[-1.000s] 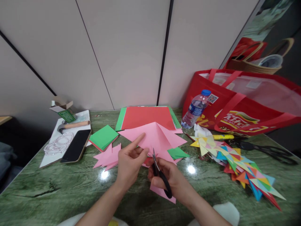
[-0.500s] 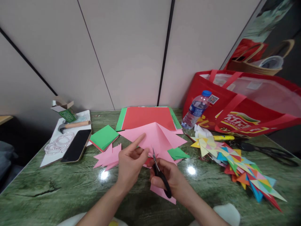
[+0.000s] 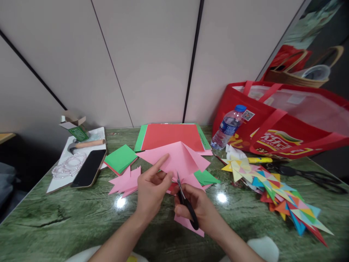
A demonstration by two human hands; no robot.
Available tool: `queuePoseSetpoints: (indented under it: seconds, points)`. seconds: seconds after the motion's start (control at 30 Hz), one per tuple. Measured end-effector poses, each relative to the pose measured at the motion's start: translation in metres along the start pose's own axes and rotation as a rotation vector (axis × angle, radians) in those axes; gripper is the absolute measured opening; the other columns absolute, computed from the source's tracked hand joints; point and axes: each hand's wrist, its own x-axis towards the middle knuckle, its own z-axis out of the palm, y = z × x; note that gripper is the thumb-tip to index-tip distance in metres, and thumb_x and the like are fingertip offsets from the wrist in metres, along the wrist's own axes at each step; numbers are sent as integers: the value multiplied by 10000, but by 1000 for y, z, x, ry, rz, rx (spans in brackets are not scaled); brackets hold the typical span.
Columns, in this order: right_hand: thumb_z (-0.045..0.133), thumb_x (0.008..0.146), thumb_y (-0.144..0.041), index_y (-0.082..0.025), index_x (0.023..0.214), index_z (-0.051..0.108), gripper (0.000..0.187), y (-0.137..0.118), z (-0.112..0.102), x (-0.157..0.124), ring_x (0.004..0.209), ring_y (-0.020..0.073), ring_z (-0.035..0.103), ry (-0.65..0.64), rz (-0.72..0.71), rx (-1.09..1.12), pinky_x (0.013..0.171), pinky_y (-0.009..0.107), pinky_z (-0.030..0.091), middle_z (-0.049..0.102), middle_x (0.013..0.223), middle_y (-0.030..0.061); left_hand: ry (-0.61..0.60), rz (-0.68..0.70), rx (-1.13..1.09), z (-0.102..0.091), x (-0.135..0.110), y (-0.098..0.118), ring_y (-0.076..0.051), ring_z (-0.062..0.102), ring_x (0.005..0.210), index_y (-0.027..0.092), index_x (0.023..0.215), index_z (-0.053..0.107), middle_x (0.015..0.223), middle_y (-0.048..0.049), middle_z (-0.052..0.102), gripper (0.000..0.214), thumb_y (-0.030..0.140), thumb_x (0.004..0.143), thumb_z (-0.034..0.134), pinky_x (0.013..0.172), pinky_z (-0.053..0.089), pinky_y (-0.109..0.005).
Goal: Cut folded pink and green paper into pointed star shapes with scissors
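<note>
The left hand [image 3: 152, 186] pinches the pink paper [image 3: 174, 156], which stretches long from side to side in front of the red sheet [image 3: 173, 136]. The right hand [image 3: 198, 204] grips black scissors [image 3: 188, 205], tips pointing away and a bit left.

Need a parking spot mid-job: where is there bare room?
Bare tabletop lies left of the left hand, nearer than the phone and pink pieces. Another patch sits between the right hand and colourful paper chain. Crowded: around the held scissors and pink sheet, and before the red bag.
</note>
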Motion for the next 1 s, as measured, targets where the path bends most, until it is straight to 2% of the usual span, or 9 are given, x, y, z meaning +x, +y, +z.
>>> queuePoseSetpoints:
  seconds: [0.2,0.53,1.0]
  points:
    - [824,555,-285,-172,797,580,361,2,1,1,485,63,412,8,18,2,446,175,345,504,582,-67,12,-12,-19,0,-1,1,-67,460,535,177,1126,634,580,37,572,441,153,686,659,497,401,-164]
    - [823,548,-278,-165,788,581,359,4,1,0,440,59,446,47,39,-11,445,187,396,516,565,-70,19,-31,-33,-1,-1,-1,-55,397,521,190,1132,630,551,56,497,446,157,689,671,485,362,-159]
    - [798,567,-340,-150,768,573,357,3,1,0,376,69,454,46,42,-72,380,176,376,525,477,-65,18,-30,-17,0,-2,1,-67,338,518,184,1144,624,542,59,413,462,187,684,667,461,323,-177]
